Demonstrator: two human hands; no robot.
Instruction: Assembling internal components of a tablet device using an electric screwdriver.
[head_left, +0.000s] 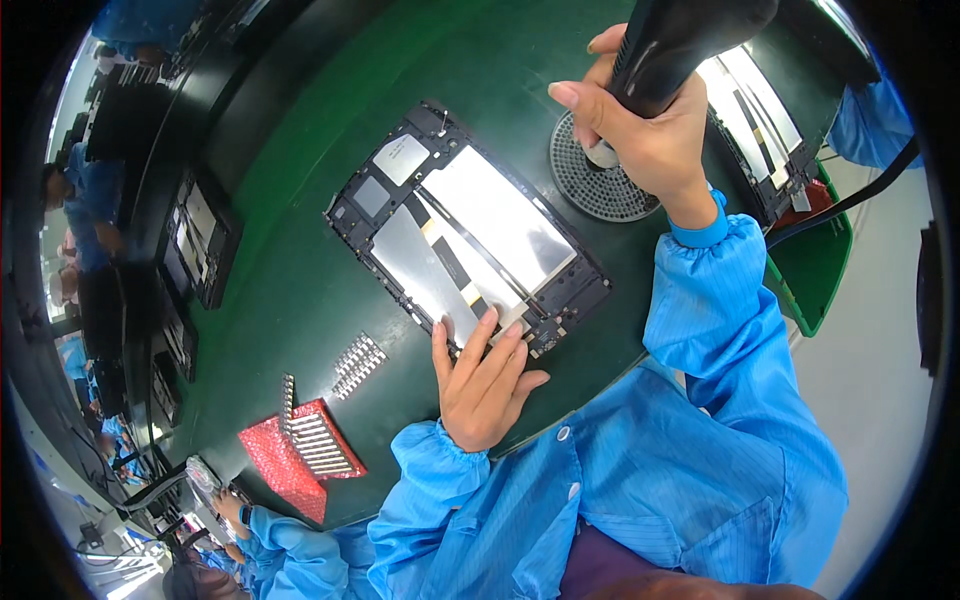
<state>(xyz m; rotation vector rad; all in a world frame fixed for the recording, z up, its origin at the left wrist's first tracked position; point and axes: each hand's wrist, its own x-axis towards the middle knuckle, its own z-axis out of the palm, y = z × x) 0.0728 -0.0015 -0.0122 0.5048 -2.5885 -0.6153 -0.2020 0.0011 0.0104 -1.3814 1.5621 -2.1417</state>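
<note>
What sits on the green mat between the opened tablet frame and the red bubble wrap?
In the head view, a small silver strip of parts lies between the tablet frame and red bubble wrap.

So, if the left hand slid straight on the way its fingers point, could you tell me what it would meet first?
The left hand already rests its fingertips on the near edge of the opened tablet frame. Going straight on, it would probably cross the silvery panel inside that frame first.
</note>
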